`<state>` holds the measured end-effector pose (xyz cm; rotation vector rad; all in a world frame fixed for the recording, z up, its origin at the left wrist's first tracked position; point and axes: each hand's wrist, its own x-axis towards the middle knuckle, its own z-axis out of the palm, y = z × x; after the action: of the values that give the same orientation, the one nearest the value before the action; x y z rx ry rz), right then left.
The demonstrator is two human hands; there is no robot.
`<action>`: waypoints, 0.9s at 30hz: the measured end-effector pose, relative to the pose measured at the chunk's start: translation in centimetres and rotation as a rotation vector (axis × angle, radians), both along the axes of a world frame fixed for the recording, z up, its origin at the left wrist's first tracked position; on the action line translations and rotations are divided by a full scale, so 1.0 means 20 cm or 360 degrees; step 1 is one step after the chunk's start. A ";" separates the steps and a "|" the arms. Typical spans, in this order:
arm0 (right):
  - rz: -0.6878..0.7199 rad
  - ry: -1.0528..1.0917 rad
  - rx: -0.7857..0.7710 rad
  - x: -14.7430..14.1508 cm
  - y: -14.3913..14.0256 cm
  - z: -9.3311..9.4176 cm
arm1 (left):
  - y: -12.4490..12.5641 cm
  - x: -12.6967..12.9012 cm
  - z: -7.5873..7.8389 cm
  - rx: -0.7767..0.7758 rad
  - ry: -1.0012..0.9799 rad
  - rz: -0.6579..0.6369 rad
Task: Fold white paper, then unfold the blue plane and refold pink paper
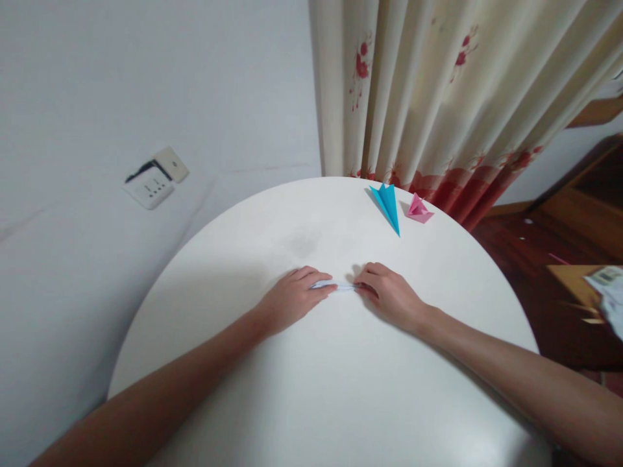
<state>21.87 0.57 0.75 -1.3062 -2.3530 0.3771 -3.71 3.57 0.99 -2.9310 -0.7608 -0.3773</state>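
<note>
Pressing down from both sides, the fingers [325, 285] of the left hand [292, 299] and those of the right hand [392, 295] lie flat and close together on a small strip of pale blue folded paper [339, 285]. Only a narrow band of that paper shows between the two sets of fingertips; the rest is hidden under them, so its shape cannot be told. It lies on the round white tabletop [335, 389], a little beyond the middle. Both hands rest palm down on the surface, with bare forearms reaching in from the near edge.

Toward the far right edge of the tabletop, well apart from the hands, lies a blue paper plane [388, 204] with its nose pointing toward the person, and just beside it a small pink folded paper shape [418, 209]. Behind that edge hangs a cream curtain with red flowers [438, 97]. On the white wall to the left sits a loose wall socket [156, 178].
</note>
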 end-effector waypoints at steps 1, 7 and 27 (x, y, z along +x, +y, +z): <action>0.0005 -0.0006 0.0001 0.00 0.00 0.00 | 0.00 0.00 0.00 0.0020 -0.0004 -0.0017; 0.0002 -0.0035 0.0021 -0.04 0.00 0.01 | 0.03 0.00 0.01 -0.0068 -0.0072 0.0024; 0.0132 0.0574 -0.0125 -0.05 0.00 0.05 | 0.03 -0.02 0.01 -0.0206 -0.0122 0.0231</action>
<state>20.80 0.60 1.78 -1.0711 -2.1080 0.6761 -4.13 4.13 1.23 -2.9690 -1.0389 -0.4454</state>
